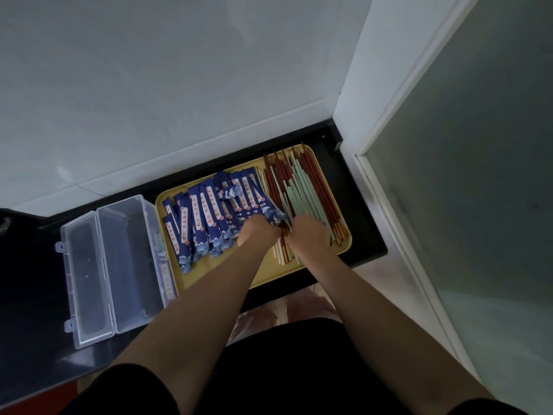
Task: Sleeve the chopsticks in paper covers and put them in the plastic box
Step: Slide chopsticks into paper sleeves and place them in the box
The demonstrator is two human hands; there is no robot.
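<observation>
- Yellow tray [191,283] on a black counter [362,211] held two heaps: about a dozen blue paper covers [209,217] on its left side, and too many red, mint and cream chopsticks [299,187] to count on its right.
- One clear plastic box [119,265] lay open just left of the tray.
- Left hand [258,232] gripped one cover; right hand [308,235] rested on the chopsticks, finger state impossible to tell.

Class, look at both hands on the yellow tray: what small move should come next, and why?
Probably slide chopsticks into the blue cover at the left hand. The right hand rests on the loose chopsticks, both hands meet mid-tray, and the clear box lies open.
</observation>
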